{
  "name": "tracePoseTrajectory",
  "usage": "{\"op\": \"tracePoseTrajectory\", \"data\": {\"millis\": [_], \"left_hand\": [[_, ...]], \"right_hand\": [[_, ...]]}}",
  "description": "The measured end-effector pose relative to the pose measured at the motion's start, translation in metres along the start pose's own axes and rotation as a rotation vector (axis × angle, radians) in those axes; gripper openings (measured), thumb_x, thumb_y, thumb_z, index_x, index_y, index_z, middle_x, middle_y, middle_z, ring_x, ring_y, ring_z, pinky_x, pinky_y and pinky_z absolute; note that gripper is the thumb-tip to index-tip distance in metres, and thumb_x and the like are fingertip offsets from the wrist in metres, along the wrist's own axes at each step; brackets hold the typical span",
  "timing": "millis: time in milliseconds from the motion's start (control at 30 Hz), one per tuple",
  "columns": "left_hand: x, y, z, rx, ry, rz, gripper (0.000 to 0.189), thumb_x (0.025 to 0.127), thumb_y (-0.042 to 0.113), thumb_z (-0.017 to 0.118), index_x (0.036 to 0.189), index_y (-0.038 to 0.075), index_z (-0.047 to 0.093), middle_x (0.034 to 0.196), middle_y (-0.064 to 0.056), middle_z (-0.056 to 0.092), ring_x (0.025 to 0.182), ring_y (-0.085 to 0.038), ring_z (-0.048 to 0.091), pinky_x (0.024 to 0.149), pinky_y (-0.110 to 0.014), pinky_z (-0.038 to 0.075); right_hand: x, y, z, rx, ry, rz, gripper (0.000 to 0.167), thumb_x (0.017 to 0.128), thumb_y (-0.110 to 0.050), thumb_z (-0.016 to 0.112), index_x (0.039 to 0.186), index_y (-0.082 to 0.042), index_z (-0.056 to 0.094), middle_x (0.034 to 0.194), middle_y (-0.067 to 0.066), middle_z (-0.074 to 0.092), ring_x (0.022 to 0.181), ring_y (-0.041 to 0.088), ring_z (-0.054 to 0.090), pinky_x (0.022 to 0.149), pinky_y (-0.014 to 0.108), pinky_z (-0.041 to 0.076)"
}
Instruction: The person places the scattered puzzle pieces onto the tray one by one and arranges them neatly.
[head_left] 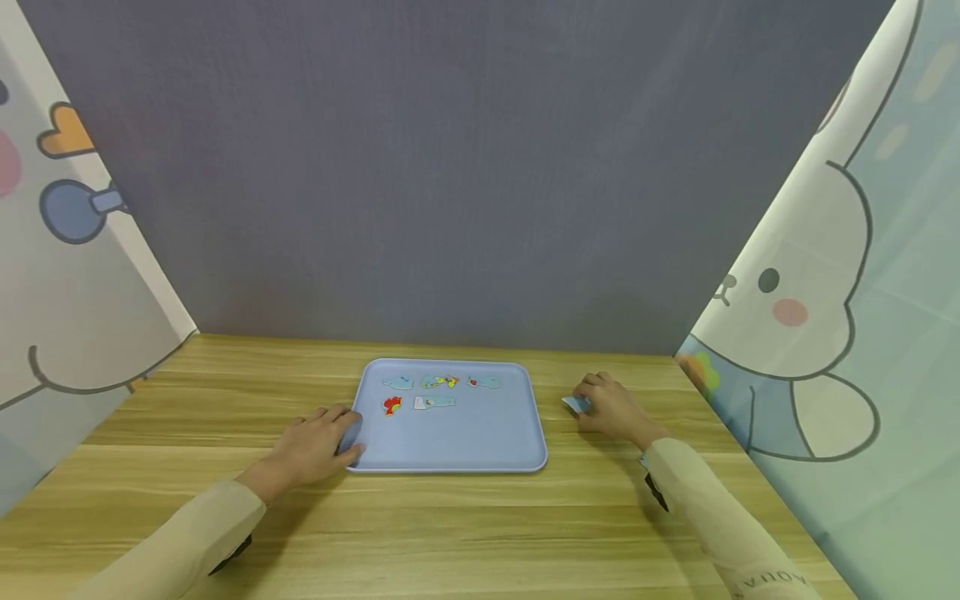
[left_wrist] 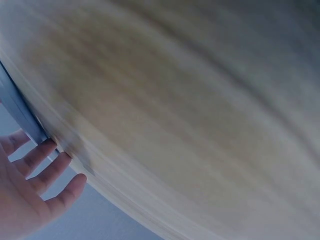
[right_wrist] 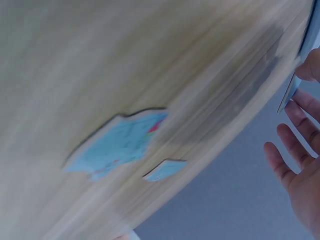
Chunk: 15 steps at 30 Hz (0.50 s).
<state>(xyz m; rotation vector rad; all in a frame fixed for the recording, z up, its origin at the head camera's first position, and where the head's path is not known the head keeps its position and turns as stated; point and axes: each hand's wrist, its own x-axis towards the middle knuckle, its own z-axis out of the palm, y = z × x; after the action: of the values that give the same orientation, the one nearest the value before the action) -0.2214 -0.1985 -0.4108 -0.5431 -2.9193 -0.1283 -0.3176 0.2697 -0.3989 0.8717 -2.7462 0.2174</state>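
Note:
A pale blue tray lies on the wooden table with several flat puzzle pieces near its back. Among them are a red piece, a light blue piece with yellow and a blue-and-white piece. My left hand rests at the tray's left rim, fingers loosely bent against it. To the right of the tray, my right hand pinches a light blue puzzle piece between thumb and fingers. The right wrist view shows this held piece nearly edge-on, its picture mostly hidden.
On the table beneath my right forearm lie a larger light blue piece and a smaller one. A grey panel stands behind the table, and cartoon-printed cloth hangs along both sides.

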Motion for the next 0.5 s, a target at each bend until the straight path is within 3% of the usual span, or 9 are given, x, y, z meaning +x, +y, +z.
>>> {"op": "tracePoseTrajectory", "data": {"millis": [500], "left_hand": [[-0.001, 0.000, 0.001, 0.002, -0.001, 0.000, 0.049, 0.084, 0.041, 0.059, 0.119, 0.008, 0.055, 0.125, -0.016, 0.053, 0.110, -0.043, 0.052, 0.078, -0.061, 0.045]], "right_hand": [[0.021, -0.025, 0.002, -0.031, 0.034, -0.084, 0.031, 0.068, -0.022, 0.073, 0.094, -0.008, 0.068, 0.096, 0.006, 0.065, 0.086, 0.020, 0.054, 0.069, 0.033, 0.047]]}}
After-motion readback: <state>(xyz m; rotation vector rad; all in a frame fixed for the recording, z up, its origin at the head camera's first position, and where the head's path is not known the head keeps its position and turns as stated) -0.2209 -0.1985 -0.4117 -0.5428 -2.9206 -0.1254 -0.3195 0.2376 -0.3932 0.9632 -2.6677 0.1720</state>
